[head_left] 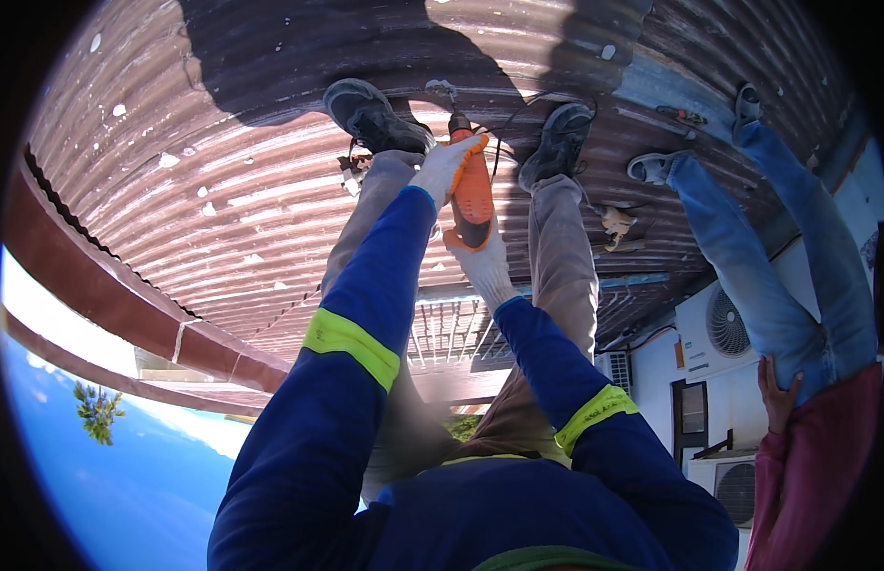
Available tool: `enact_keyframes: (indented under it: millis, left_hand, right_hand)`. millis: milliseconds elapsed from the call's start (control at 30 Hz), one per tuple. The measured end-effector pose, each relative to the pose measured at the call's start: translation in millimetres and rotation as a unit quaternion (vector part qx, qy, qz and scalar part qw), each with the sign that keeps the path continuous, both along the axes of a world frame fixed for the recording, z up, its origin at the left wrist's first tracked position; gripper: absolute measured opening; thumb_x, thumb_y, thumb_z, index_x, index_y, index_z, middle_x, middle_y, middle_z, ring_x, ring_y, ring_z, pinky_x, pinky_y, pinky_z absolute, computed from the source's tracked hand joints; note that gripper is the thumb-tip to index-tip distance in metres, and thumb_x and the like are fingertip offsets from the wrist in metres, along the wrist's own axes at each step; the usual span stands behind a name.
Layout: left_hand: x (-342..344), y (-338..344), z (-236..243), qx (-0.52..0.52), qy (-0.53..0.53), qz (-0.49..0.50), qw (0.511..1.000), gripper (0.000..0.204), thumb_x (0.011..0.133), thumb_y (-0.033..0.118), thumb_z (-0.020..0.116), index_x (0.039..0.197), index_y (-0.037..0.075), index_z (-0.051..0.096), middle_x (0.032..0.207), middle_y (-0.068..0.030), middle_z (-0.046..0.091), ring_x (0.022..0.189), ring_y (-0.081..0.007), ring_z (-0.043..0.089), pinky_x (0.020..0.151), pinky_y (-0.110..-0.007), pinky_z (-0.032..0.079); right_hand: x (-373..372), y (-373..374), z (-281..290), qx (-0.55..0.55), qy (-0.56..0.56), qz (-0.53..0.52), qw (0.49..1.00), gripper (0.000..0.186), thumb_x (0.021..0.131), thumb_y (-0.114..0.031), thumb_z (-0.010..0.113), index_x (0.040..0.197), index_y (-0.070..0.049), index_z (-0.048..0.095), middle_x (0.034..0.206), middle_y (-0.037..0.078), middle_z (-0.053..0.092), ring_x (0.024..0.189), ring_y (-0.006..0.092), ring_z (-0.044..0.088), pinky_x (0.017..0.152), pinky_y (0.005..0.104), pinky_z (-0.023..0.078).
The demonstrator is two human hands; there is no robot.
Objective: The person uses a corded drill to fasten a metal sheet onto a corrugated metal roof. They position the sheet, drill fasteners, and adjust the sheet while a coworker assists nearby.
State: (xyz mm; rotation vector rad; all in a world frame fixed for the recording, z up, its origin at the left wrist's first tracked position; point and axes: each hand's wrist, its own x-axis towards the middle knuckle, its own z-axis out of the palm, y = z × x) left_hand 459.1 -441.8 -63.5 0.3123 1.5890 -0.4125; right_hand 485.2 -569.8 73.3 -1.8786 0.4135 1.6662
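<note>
Both my hands wear white work gloves with orange palms. Between them is an orange power drill (473,195), its dark chuck (458,124) pointing away from me toward the corrugated metal roof. My left hand (444,173) is closed around the drill's front part, from its left side. At the rear end my right hand (484,261) grips the drill from below; its fingertips are partly hidden. A small pale patch (441,88) on the roof lies just beyond the chuck. Whether the bit touches the roof I cannot tell. A thin black cord (500,147) runs beside the drill.
My dark shoes stand on the brown roof (223,238), either side of the drill. At right is another person in jeans (737,238). A tool (683,116) and a tan object (616,225) lie nearby. Air-conditioner units (720,328) line the right wall; a brown roof edge (128,300) curves at left.
</note>
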Motion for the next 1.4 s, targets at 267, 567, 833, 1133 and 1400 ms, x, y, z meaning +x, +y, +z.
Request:
enact_keyframes:
  millis: [267,567,833,1133,1400]
  left_hand:
    - [-13.5,11.9,1.6,-0.056,-0.042,0.073,0.995,0.050,0.087,0.037,0.086,0.111,-0.003,0.067,0.090,-0.0092,0.070,0.071,-0.0185,0.069,0.061,-0.032,0.056]
    - [-15.5,46.3,44.7,-0.037,0.000,0.087,0.996,0.038,0.092,0.040,0.081,0.100,0.004,0.071,0.076,-0.0035,0.066,0.058,-0.0132,0.064,0.053,-0.031,0.053]
    - [-55.3,114.0,180.2,0.029,-0.080,0.119,0.989,0.059,0.098,0.035,0.075,0.141,0.004,0.050,0.117,-0.0157,0.069,0.097,-0.0235,0.073,0.077,-0.035,0.065]
    - [-76.9,124.5,245.8,0.134,-0.116,0.142,0.974,0.064,0.101,0.044,0.065,0.145,0.001,0.046,0.127,-0.0237,0.062,0.118,-0.0341,0.066,0.097,-0.047,0.061]
    - [-85.6,134.0,238.4,0.151,-0.116,0.096,0.977,0.065,0.100,0.042,0.067,0.145,0.000,0.046,0.124,-0.0245,0.062,0.115,-0.0335,0.067,0.096,-0.045,0.062]
  right_hand:
    - [46.5,-11.0,10.0,0.074,0.090,0.046,0.992,0.083,0.087,-0.010,0.080,0.157,-0.007,0.036,0.134,0.010,0.062,0.125,0.0203,0.059,0.098,0.0324,0.052]
    - [105.6,13.2,-111.3,0.063,-0.035,0.068,0.995,0.072,0.095,-0.023,0.073,0.156,0.000,0.043,0.133,0.016,0.069,0.119,0.0224,0.067,0.101,0.0322,0.051]
    - [51.5,66.9,-267.5,0.029,-0.083,0.264,0.961,0.051,0.095,-0.032,0.071,0.132,0.001,0.062,0.109,0.017,0.073,0.091,0.0206,0.070,0.076,0.0322,0.053]
    - [20.8,82.6,-290.1,-0.004,-0.173,0.249,0.953,0.026,0.099,-0.025,0.061,0.112,-0.004,0.070,0.089,0.011,0.076,0.079,0.0259,0.073,0.069,0.0398,0.053]
    - [54.2,81.3,-284.0,0.049,-0.175,0.399,0.899,0.031,0.099,-0.034,0.057,0.117,-0.016,0.074,0.097,0.013,0.076,0.093,0.0376,0.071,0.081,0.0466,0.054]
